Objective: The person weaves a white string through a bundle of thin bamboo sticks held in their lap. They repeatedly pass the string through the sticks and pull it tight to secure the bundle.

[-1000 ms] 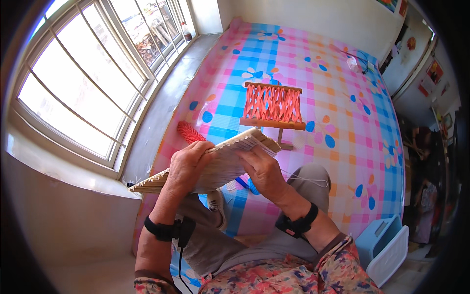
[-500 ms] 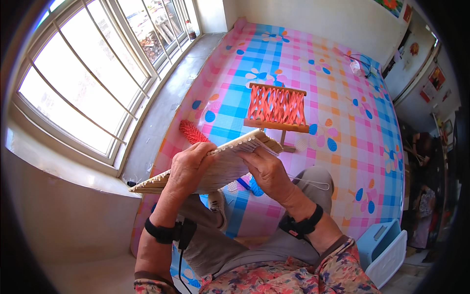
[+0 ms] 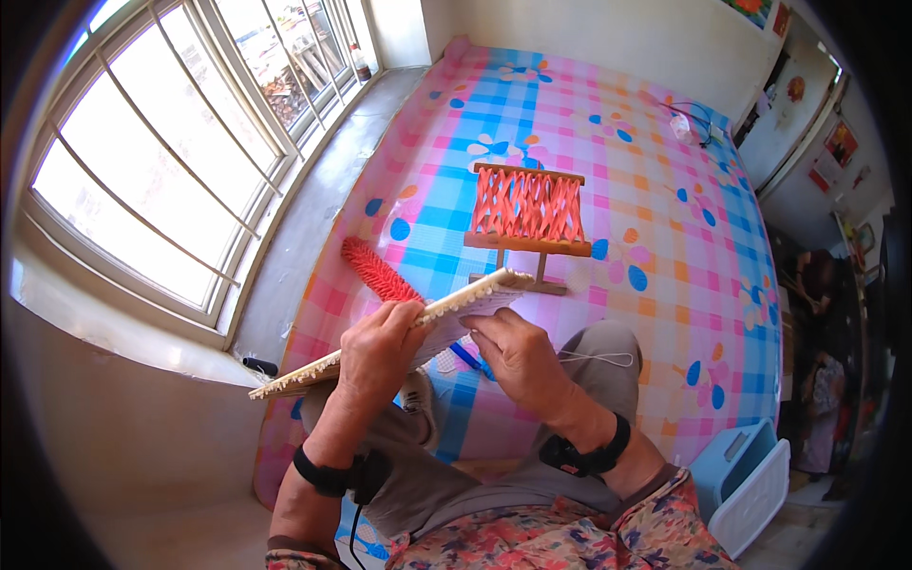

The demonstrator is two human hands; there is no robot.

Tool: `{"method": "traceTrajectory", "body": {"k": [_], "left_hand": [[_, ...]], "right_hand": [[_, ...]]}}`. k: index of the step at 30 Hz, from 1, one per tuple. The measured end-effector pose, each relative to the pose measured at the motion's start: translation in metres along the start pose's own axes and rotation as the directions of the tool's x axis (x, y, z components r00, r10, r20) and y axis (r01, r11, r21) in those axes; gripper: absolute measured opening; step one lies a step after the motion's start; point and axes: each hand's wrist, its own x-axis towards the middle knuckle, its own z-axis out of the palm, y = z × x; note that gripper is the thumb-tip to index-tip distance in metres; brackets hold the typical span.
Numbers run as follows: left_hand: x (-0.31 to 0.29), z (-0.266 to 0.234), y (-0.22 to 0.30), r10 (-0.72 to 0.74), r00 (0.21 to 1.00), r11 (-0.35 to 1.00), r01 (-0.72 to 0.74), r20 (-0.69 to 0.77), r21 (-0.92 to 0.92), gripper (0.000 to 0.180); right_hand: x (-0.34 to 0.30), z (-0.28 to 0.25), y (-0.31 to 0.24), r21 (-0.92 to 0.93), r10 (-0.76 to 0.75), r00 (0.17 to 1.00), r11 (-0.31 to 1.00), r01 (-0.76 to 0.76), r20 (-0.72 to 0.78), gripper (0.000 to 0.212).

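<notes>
A flat panel of pale stalks set side by side (image 3: 445,331) is held up tilted before me, its cut ends making a bumpy rim. My left hand (image 3: 375,350) is closed over its upper edge, thumb and fingers wrapped round it. My right hand (image 3: 521,353) is closed in a pinch against the panel's face; what lies between its fingertips is hidden. A looped white cord (image 3: 600,359) trails out beside the right hand, over my knee. Partly behind the right hand, a blue item (image 3: 465,355) lies on the cloth.
A wooden stand laced with coral ribbon (image 3: 529,207) sits ahead on the checked cloth (image 3: 570,418). A red bristly roll (image 3: 378,270) lies beyond my left hand. A dark cylinder (image 3: 259,366) rests on the windowsill. At right stands a blue bin (image 3: 731,456) with a white lid.
The panel has tipped so that less of its face shows, and its left end has dropped. My right hand has moved slightly down and left. More of the red roll shows.
</notes>
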Motion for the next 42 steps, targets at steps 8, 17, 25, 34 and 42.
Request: {"method": "traceTrajectory", "body": {"k": [8, 17, 25, 34, 42], "left_hand": [[-0.027, 0.017, 0.033, 0.147, 0.989, 0.988, -0.147, 0.002, 0.048, 0.03], [-0.066, 0.021, 0.074, 0.166, 0.983, 0.985, -0.169, 0.085, 0.035, 0.041], [-0.087, 0.031, 0.087, 0.191, 0.969, 0.977, -0.203, 0.157, 0.065, 0.031], [-0.085, 0.026, 0.099, 0.188, 0.939, 0.982, -0.189, 0.286, -0.027, 0.039], [-0.079, 0.025, 0.096, 0.236, 0.913, 0.971, -0.233, 0.334, -0.049, 0.027]], "right_hand": [[-0.045, -0.012, -0.017, 0.192, 0.292, 0.957, 0.939, -0.285, -0.007, 0.024], [-0.118, -0.018, -0.014, 0.469, 0.533, 0.838, 0.714, -0.52, 0.118, 0.018], [-0.148, -0.043, -0.008, 0.4, 0.534, 0.802, 0.696, -0.597, 0.268, 0.018], [-0.17, -0.063, -0.008, 0.271, 0.537, 0.78, 0.737, -0.619, 0.32, 0.011], [-0.18, -0.068, -0.006, 0.363, 0.681, 0.526, 0.385, -0.849, 0.509, 0.014]]}}
